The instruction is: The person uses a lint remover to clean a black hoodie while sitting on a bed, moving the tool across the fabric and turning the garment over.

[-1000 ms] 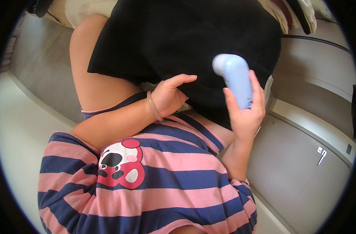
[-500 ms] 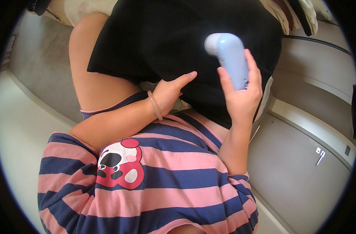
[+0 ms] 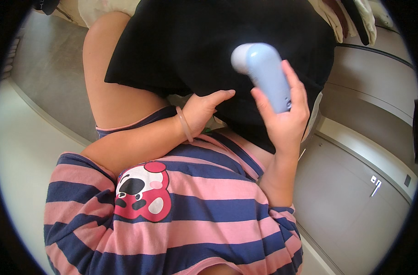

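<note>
A black cloth [image 3: 186, 46], perhaps a garment, lies spread over my lap. My right hand [image 3: 287, 117] is wrapped round a light-blue fabric shaver [image 3: 269, 73], thumb on its left side and fingers on its right. Its round, whitish head points to the upper left, over the cloth; whether it touches the fabric I cannot tell. At the cloth's near edge, my left hand [image 3: 202, 110] grips it with the thumb on top; the other fingers are hidden underneath. A pale bangle [image 3: 184, 124] circles the left wrist.
On the right stands a grey cabinet [image 3: 351, 197] with a small metal handle. Cream and dark fabrics [image 3: 351, 20] hang at the upper right. A pale curved surface [image 3: 26, 183] runs along the left, beside the grey floor [image 3: 48, 73].
The fabric shaver has shifted a little left and toward me in my right hand. My left hand keeps its grip on the cloth, almost in the same place.
</note>
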The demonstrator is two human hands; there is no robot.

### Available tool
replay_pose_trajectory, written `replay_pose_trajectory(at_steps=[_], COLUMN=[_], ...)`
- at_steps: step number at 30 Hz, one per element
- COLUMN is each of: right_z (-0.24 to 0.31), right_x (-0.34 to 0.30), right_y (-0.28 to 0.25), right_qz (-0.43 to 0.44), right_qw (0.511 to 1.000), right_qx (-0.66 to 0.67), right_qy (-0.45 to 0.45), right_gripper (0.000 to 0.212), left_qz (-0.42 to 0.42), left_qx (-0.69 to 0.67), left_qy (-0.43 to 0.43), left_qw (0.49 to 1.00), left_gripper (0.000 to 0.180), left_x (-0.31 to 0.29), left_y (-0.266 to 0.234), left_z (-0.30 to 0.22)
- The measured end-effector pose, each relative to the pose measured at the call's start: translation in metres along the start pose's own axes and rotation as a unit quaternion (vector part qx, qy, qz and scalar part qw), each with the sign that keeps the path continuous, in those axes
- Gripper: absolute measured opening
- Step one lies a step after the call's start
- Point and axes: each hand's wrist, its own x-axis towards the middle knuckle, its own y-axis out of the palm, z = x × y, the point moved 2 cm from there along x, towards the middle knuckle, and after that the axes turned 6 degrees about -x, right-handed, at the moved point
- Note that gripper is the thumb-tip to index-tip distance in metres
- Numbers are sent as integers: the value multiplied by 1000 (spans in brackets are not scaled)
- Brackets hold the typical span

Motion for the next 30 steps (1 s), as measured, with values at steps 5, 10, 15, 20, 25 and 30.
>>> replay_pose_trajectory(at_steps=[5, 10, 15, 20, 25, 30], right_z=[-8, -11, 1, 0, 0, 9], right_x=[-2, -12, -7, -8, -6, -14], right_y=[-7, -10, -7, 1, -4, 3], right_qz=[-13, -22, -9, -16, -4, 5], right_qw=[999, 995, 997, 998, 998, 999], right_qx=[10, 17, 45, 25, 28, 51], right_qy=[35, 95, 61, 54, 62, 15], right_gripper=[66, 66, 68, 67, 67, 67], left_qz=[-13, -15, -17, 5, 11, 3], left_qx=[3, 10, 4, -27, -41, -25], left_qy=[-2, 1, 2, 26, 12, 33], left_qw=[1000, 1000, 1000, 999, 999, 999], left_gripper=[43, 39, 37, 36, 36, 33], left_x=[0, 0, -1, 1, 7, -2], left_y=[6, 9, 11, 10, 9, 9], left_z=[0, 0, -2, -8, -7, -8])
